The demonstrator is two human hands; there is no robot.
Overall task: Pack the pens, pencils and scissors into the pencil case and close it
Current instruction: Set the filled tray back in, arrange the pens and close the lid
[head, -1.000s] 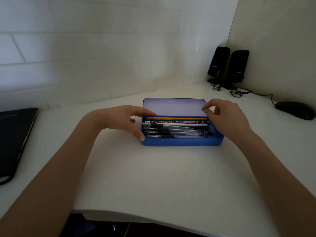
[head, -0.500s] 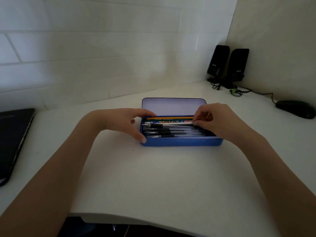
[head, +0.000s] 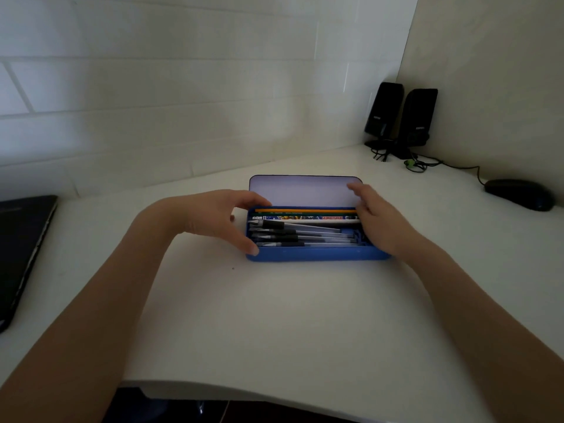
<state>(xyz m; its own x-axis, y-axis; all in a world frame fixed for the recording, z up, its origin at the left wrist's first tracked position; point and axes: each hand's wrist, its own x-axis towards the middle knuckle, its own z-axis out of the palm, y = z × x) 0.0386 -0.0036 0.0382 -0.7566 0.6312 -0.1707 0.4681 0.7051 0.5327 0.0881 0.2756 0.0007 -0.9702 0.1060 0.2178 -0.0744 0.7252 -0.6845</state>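
Packing looks done: your left hand braces the blue plastic pencil case mid-tabletop, right hand, fingers spread and empty, nears the lid at 12 o'clock; fold it shut.

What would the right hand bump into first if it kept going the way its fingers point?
Probably the open lid of the pencil case. The right hand points up and left, fingertips already at the lid's right edge; depth is unclear, so touching or not is uncertain.
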